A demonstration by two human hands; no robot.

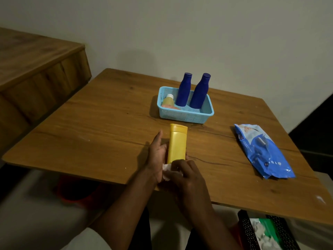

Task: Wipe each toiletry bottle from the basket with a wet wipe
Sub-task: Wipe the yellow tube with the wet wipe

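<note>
Dim, warm indoor light; soft shadows fall left of my hands and the basket (185, 112) on the counter (100, 123). Wide-angle bending curves the edges; detail is soft.

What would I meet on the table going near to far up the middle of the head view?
Right hand with the white wipe → yellow bottle, cap pointing away → light blue basket → two dark blue bottles standing in it.
</note>
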